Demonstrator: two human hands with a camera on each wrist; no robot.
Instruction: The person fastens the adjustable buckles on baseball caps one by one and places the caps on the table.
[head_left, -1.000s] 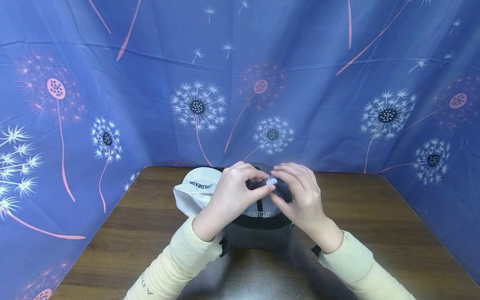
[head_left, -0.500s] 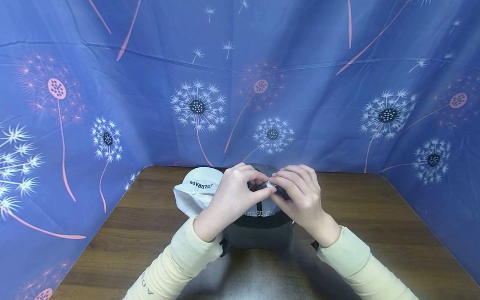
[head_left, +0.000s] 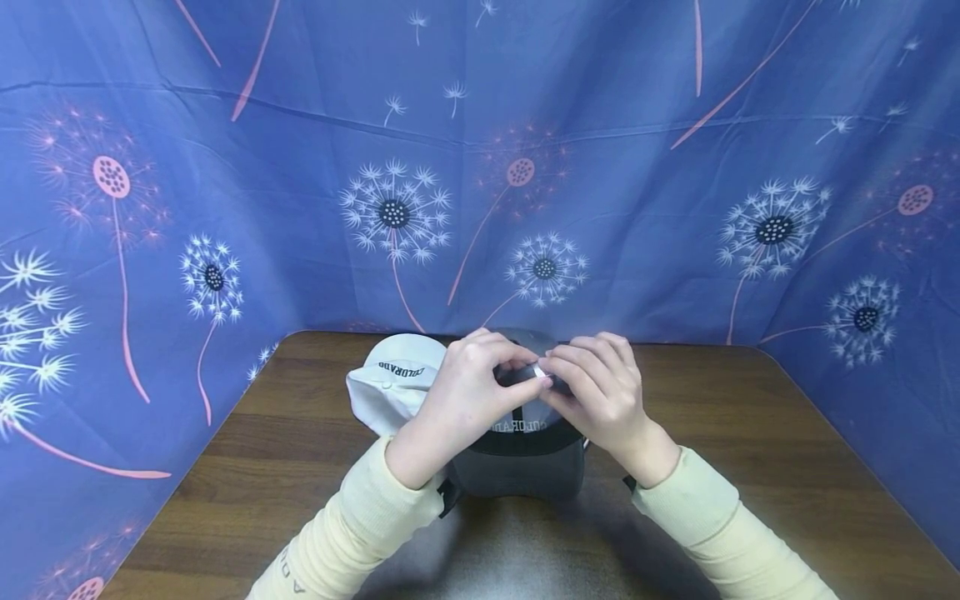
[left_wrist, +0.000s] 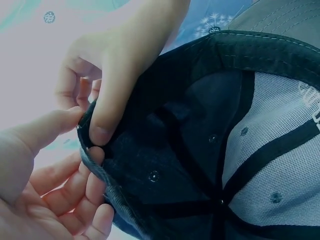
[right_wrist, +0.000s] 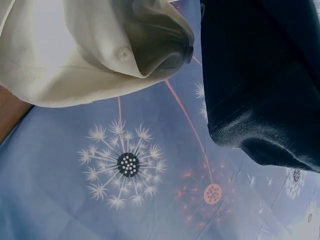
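Observation:
An upturned dark grey baseball cap (head_left: 517, 475) stands between my hands, its inside and black sweatband facing me. In the head view, my left hand (head_left: 468, 379) pinches the cap's rear edge between thumb and fingers. Against the same edge my right hand (head_left: 603, 387) pinches with its thumb and fingertips. A small white piece (head_left: 540, 371) shows between the fingertips; its kind is unclear. The left wrist view shows the left hand (left_wrist: 55, 185) with its palm side visible, and the right hand (left_wrist: 120, 65) above it, thumb inside the rim. In the right wrist view, no hand appears.
Left of the dark cap lies a white cap (head_left: 397, 375) lettered COLORADO, partly behind the left hand. Both caps are on a brown wooden table (head_left: 300, 467). A blue dandelion-print cloth (head_left: 637, 208) hangs along the back and sides.
The right hand's fingers have shifted slightly left and closed in near the left fingertips. Less of the white piece shows than a second ago. The left hand and both caps stay nearly still.

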